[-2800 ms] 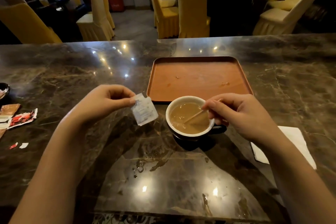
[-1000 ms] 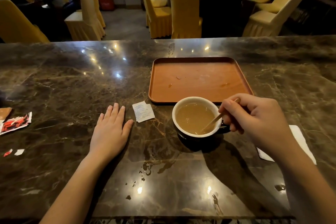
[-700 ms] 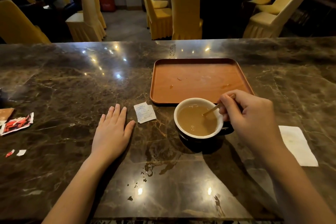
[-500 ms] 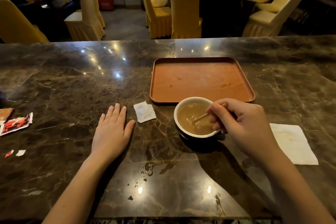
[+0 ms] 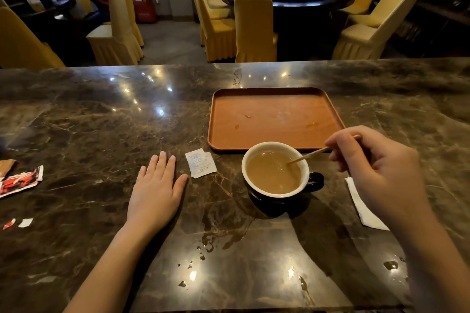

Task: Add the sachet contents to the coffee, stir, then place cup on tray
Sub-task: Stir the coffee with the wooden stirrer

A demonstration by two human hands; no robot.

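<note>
A dark cup with a white inside holds light brown coffee and stands on the marble counter, just in front of the orange tray. My right hand pinches a thin wooden stirrer whose tip dips into the coffee from the right. A torn white sachet lies flat to the left of the cup. My left hand rests palm down on the counter beside the sachet, fingers spread, holding nothing.
A white napkin lies right of the cup, partly under my right wrist. Red and brown torn wrappers and small scraps sit at the far left. Liquid drops spot the counter near me. Yellow chairs and a round table stand beyond.
My left hand let go of the white sachet, which now lies on the counter, and settled flat beside it. My right hand has kept circling the stirrer in the coffee, now drawn to the right.
</note>
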